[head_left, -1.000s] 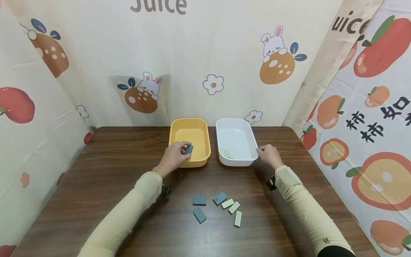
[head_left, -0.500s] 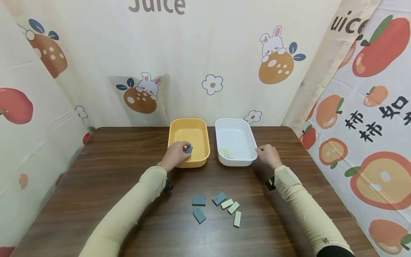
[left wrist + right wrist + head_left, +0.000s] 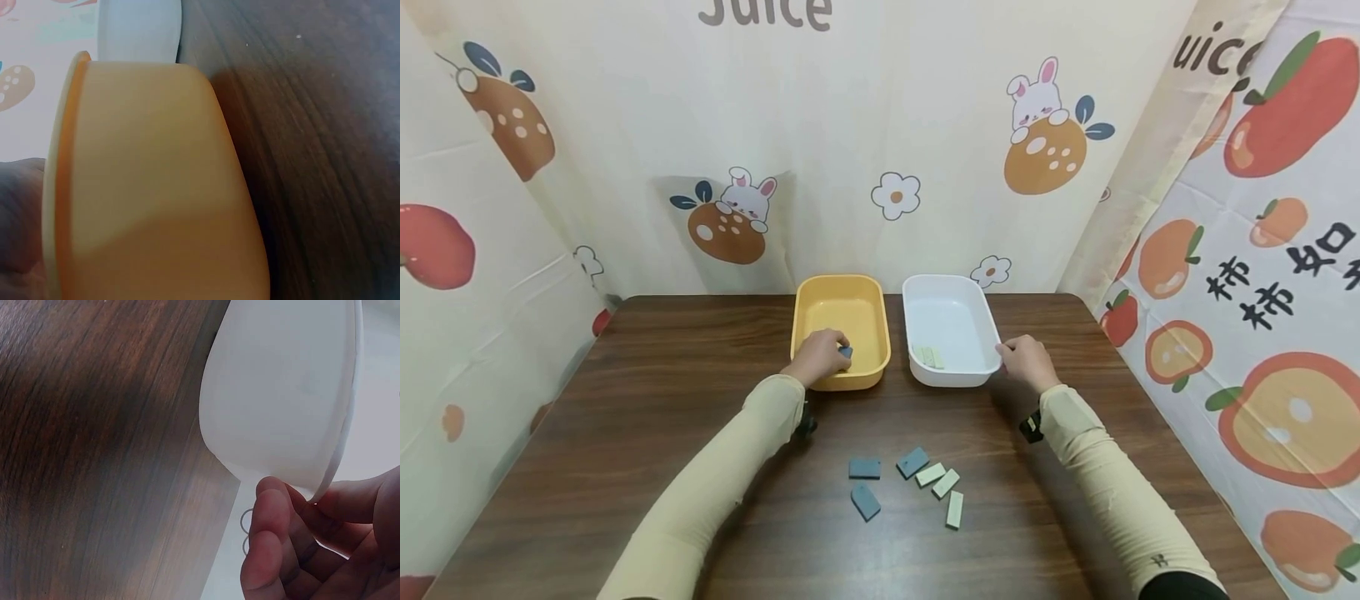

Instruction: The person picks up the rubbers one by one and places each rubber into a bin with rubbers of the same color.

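My left hand (image 3: pixel 822 357) reaches over the near left rim of a yellow tub (image 3: pixel 842 304), fingers curled round a small blue-grey tile (image 3: pixel 846 352) that is mostly covered. In the left wrist view the tub's wall (image 3: pixel 150 169) hides most of that hand. On the other side, my right hand (image 3: pixel 1028 362) pinches the right rim of a white tub (image 3: pixel 951 321) between thumb and fingers, as the right wrist view also shows. A few pale green tiles (image 3: pixel 928 357) lie in the white tub's near left corner.
Nearer on the dark wooden table (image 3: pixel 700 333) lie three blue-grey tiles, one of them pointed (image 3: pixel 866 502), and three pale green tiles, the lowest (image 3: pixel 954 510) apart from the others. A printed curtain (image 3: pixel 850 125) rises behind the tubs.
My left hand has shifted a little to the right and lower into the yellow tub with the blue-grey tile. The right hand keeps its place on the white tub's rim.
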The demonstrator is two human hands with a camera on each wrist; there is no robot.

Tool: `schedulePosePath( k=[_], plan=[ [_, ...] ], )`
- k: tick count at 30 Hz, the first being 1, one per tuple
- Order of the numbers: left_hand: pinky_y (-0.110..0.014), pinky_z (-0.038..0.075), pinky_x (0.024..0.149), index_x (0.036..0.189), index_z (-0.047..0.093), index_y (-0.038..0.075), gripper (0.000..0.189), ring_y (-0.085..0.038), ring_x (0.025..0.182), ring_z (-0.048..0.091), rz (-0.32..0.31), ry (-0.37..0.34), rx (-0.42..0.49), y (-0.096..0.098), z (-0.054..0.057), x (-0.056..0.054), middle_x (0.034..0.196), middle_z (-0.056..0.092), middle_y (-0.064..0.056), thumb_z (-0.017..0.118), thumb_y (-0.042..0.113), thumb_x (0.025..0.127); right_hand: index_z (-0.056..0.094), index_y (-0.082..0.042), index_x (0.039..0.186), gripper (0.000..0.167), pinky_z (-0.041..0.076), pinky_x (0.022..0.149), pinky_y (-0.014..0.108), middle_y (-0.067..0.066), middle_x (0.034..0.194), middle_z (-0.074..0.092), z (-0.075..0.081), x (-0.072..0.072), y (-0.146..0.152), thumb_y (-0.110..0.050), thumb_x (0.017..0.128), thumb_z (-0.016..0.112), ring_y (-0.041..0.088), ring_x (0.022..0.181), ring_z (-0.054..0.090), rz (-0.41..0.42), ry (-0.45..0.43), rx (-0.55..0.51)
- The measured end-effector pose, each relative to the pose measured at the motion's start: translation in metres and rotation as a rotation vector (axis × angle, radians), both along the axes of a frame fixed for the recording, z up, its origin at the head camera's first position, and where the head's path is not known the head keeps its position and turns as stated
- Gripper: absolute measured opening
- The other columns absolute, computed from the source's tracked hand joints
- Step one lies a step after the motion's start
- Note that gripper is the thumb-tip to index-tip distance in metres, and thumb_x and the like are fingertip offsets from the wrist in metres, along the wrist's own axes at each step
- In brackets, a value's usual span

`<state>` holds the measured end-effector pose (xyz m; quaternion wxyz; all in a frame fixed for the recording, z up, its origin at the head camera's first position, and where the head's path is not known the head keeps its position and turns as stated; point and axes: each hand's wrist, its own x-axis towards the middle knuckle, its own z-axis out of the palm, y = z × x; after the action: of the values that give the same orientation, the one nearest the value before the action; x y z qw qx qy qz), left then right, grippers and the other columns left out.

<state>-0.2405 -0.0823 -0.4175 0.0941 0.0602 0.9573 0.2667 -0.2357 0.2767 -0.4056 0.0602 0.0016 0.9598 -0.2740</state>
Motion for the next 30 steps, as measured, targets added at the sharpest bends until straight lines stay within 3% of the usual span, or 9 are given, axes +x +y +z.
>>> schedulePosePath(
  k=[8, 13, 18, 24, 30],
  plan=[
    [-0.03, 0.045, 0.07, 0.109, 0.069, 0.004, 0.029, -0.022, 0.084, 0.056, -0.005, -0.056, -0.036, 0.011, 0.003, -0.003, 0.101, 0.067, -0.009, 0.067, 0.016, 0.084, 0.068, 0.007, 0.086, 0.042, 0.04, 0.056, 0.027, 0.006, 0.063, 0.062, -0.004, -0.001, 0.002, -0.022, 0.102, 0.043, 0.017, 0.059, 0.056, 0.002, -0.023, 0.009],
    [-0.027, 0.037, 0.055, 0.077, 0.063, 0.006, 0.006, -0.017, 0.063, 0.045, -0.028, -0.042, -0.045, 0.018, 0.005, -0.005, 0.069, 0.053, -0.002, 0.064, 0.01, 0.081, 0.068, 0.005, 0.082, 0.041, 0.041, 0.055, 0.028, 0.006, 0.063, 0.061, -0.002, -0.001, 0.001, -0.022, 0.102, 0.044, 0.017, 0.058, 0.055, -0.001, -0.018, -0.003],
    [-0.024, 0.028, 0.047, 0.053, 0.041, 0.014, 0.034, -0.013, 0.048, 0.028, -0.041, -0.057, -0.049, 0.024, 0.003, -0.007, 0.05, 0.032, 0.003, 0.06, 0.004, 0.079, 0.066, 0.002, 0.078, 0.041, 0.04, 0.054, 0.027, 0.004, 0.062, 0.06, -0.001, -0.001, 0.001, -0.022, 0.102, 0.044, 0.016, 0.057, 0.054, -0.005, -0.018, 0.003],
    [-0.026, 0.032, 0.048, 0.054, 0.038, 0.013, 0.035, -0.015, 0.051, 0.033, -0.026, -0.024, -0.104, 0.025, 0.0, -0.008, 0.053, 0.032, 0.001, 0.058, 0.0, 0.079, 0.067, 0.003, 0.081, 0.041, 0.041, 0.054, 0.028, 0.005, 0.063, 0.06, -0.002, -0.002, 0.001, -0.023, 0.102, 0.044, 0.017, 0.058, 0.056, -0.001, -0.019, 0.001],
    [-0.028, 0.037, 0.051, 0.059, 0.047, 0.011, 0.027, -0.019, 0.058, 0.042, 0.0, 0.007, -0.149, 0.022, -0.002, -0.009, 0.062, 0.047, -0.004, 0.058, -0.001, 0.081, 0.068, 0.002, 0.082, 0.04, 0.041, 0.055, 0.028, 0.006, 0.064, 0.061, -0.003, -0.003, 0.002, -0.023, 0.102, 0.044, 0.017, 0.059, 0.058, 0.0, -0.023, 0.002]
  ],
)
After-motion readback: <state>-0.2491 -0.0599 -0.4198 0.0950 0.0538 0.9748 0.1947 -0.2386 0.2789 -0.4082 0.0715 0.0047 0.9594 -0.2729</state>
